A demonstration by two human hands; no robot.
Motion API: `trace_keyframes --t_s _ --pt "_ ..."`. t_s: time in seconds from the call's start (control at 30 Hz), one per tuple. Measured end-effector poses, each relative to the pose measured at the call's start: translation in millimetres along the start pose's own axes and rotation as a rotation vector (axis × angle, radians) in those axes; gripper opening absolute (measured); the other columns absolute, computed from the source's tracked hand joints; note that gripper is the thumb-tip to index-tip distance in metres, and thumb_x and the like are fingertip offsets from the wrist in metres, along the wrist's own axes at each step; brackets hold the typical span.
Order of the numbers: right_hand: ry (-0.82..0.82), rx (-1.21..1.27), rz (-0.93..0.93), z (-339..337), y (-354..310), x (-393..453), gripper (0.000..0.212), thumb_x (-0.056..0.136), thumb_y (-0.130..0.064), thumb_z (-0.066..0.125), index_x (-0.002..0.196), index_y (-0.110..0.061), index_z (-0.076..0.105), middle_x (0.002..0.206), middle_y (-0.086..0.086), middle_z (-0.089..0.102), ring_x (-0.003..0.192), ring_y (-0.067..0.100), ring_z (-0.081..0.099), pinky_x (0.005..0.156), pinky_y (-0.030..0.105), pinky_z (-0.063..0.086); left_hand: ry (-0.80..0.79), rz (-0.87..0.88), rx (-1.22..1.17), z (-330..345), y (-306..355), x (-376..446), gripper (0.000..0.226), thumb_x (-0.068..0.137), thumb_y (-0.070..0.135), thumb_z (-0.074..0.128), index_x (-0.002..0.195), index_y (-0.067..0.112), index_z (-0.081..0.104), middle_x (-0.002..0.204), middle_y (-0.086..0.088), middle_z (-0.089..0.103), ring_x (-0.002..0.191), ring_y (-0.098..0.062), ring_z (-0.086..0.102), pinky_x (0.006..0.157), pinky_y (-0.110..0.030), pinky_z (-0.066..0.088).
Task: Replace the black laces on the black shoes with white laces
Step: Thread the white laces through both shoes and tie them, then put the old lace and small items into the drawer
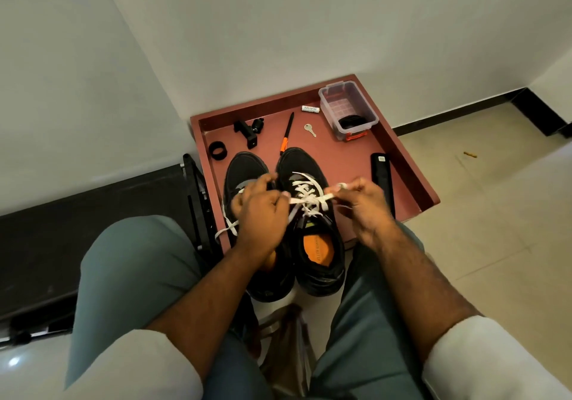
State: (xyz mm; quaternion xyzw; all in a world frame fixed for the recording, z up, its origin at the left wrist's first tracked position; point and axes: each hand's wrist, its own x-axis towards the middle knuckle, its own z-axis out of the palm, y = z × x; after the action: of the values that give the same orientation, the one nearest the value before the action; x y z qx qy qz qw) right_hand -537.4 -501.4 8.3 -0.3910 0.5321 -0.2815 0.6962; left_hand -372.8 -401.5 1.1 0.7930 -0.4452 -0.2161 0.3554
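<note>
Two black shoes (312, 214) stand side by side on the red worktop (346, 158), toes pointing away from the person. The left hand (260, 214) and right hand (362, 204) each pinch one end of the white lace (306, 197) threaded across the right-side shoe, pulling it taut between them above the eyelets. A second white lace (227, 228) trails off the left-side shoe, under the left hand.

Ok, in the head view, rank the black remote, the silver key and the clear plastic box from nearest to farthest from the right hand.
From the right hand, which pinches the white lace:
1. black remote, just beside the hand on its right, toward the tray's right rim.
2. silver key, farther back, mid-tray.
3. clear plastic box, at the tray's far right corner.
</note>
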Motion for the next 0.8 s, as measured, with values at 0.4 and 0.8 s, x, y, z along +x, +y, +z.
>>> trace_keyframes --t_s 0.4,0.8 --pt "0.212 -0.349 -0.129 -35.2 24.0 11.7 0.019 0.082 -0.011 0.074 0.087 -0.014 0.056 0.081 0.008 0.061 0.071 0.02 0.056 0.066 0.035 0.05 -0.063 -0.125 0.516 -20.7 -11.7 -20.8 0.045 0.088 0.064 0.047 0.088 0.026 0.07 0.139 0.004 0.042 0.133 -0.025 0.027 0.107 -0.054 0.022" --pt "-0.471 -1.836 -0.446 9.1 39.7 -80.4 0.049 0.087 -0.041 0.062 0.129 -0.019 0.048 0.12 0.007 0.057 0.114 0.025 0.052 0.09 0.038 0.047 -0.465 0.135 0.891 -16.9 8.1 -90.2 0.025 0.09 0.035 0.056 0.11 0.021 0.061 0.113 -0.004 0.066 0.112 -0.026 0.055 0.107 -0.044 0.027"
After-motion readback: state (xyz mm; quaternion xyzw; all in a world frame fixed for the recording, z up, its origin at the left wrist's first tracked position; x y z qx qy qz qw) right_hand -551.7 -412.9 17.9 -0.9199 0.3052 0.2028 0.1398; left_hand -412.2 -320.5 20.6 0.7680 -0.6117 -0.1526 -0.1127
